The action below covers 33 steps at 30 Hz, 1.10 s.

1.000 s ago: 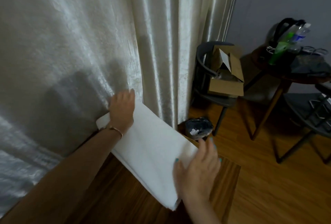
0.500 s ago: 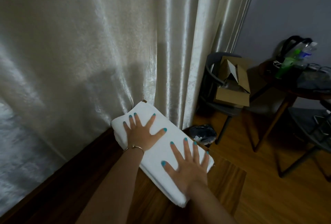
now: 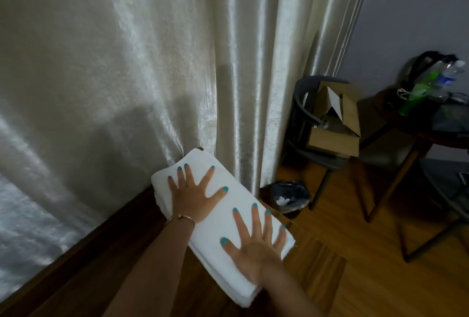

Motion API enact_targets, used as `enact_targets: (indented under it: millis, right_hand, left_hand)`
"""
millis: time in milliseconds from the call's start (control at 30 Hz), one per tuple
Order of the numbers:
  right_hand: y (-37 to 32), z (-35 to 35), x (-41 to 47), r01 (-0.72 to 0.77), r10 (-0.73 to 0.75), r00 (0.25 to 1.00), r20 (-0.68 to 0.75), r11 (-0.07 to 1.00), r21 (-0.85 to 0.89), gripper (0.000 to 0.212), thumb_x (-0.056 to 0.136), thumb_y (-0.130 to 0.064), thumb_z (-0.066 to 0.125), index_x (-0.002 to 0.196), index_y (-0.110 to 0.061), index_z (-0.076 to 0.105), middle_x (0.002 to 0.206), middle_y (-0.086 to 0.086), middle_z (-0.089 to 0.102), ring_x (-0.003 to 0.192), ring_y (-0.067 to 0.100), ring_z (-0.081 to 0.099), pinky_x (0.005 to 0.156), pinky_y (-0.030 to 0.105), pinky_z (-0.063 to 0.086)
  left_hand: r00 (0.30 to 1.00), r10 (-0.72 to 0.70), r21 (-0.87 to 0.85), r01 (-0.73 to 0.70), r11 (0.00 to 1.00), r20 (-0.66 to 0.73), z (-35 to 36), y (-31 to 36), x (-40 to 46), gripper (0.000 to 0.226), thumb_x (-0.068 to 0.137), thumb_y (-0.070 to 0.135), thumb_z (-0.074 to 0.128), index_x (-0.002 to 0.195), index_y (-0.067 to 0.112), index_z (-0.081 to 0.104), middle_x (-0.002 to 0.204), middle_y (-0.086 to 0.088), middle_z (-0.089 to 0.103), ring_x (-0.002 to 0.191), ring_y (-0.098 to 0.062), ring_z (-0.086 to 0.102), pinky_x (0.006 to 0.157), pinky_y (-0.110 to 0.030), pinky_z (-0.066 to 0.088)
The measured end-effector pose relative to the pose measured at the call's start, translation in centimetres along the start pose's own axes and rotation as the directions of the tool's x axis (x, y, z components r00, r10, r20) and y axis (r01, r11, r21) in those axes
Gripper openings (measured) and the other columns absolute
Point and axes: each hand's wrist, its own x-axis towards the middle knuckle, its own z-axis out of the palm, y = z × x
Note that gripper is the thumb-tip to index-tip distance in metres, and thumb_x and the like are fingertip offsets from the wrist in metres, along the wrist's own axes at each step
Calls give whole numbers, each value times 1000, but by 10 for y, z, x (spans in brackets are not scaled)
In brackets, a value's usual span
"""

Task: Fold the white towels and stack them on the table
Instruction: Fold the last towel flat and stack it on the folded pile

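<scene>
A stack of folded white towels (image 3: 223,217) lies on the far right corner of the dark wooden table (image 3: 314,263), right against the curtain. My left hand (image 3: 194,195) presses flat on the far half of the stack, fingers spread. My right hand (image 3: 256,243) presses flat on the near half, fingers spread too. The stack's layered edges show at its near end. Neither hand grips anything.
A pale shiny curtain (image 3: 152,63) hangs directly behind the table. On the floor to the right stand a small bin with a dark bag (image 3: 289,197), a grey chair carrying a cardboard box (image 3: 335,126), and a round side table with bottles (image 3: 431,103).
A second ago my hands were laying the top towel down, the right one lifted. Both now lie flat and spread on the stack, and the view has shifted slightly.
</scene>
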Motion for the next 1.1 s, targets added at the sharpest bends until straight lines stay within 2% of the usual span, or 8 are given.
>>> enact_targets:
  millis: [133,267,333,433,500,667,867,1100]
  right_hand:
    - [2,-10,0,43,-40,995,97,999,-29,83,64,-93,2,125,-57,-41,146,-5,-46,134,28,-42,94,58,-34]
    - [27,-47,8,226,-210,955,209,972,-56,108,46,-100,28,136,-60,-16,158,-9,-21,145,33,-17,104,63,-14]
    - [44,-58,10,286,-275,934,227,958,-17,110,44,-97,40,135,-63,-14,157,-18,-18,145,32,-12,109,64,-3]
    - [60,-60,12,325,-334,904,268,942,78,106,48,-93,48,131,-69,-14,152,-26,-23,145,30,-7,111,58,15]
    - [62,-58,16,359,-378,885,273,926,118,102,50,-91,50,126,-73,-15,151,-28,-25,143,30,3,109,54,22]
    - [74,-57,32,426,-459,854,246,887,176,96,48,-89,51,117,-81,-16,147,-33,-23,141,27,9,108,51,22]
    - [89,-72,53,508,-536,812,232,844,170,99,51,-86,54,127,-75,-8,150,-31,-15,138,29,17,104,51,28]
    - [106,-83,64,522,-544,803,243,839,153,98,57,-82,55,132,-68,-6,151,-30,-16,134,29,23,102,49,32]
  left_hand:
    - [994,-56,79,64,995,-96,-1,7,-13,85,66,86,-12,145,54,-9,161,-14,2,148,-33,-1,111,-65,-8]
    - [963,-235,78,246,966,-131,-5,24,-32,83,68,87,-9,145,55,-4,162,-3,-4,146,-37,-11,104,-74,-10]
    - [929,-369,-8,369,929,-6,-5,24,-35,87,60,93,-4,140,60,-13,161,3,-14,143,-39,-21,105,-75,-6]
    - [909,-358,-30,372,928,215,-8,16,-34,94,59,96,10,143,58,-6,162,3,-14,144,-40,-20,111,-69,-3]
    - [881,-431,-178,464,868,195,-8,12,-34,93,65,92,30,146,55,5,162,-2,-8,145,-39,-13,114,-65,-3]
    - [877,-443,-247,478,843,184,6,14,-31,102,51,102,23,142,61,1,161,15,-5,145,-26,-24,116,-52,-13]
    - [801,-575,-334,594,732,166,4,33,-31,110,46,102,29,144,57,6,160,5,-15,144,-23,-27,116,-46,-17]
    - [809,-569,-291,584,757,144,2,50,-20,111,46,103,22,145,55,7,161,-1,-15,144,-23,-26,115,-45,-20]
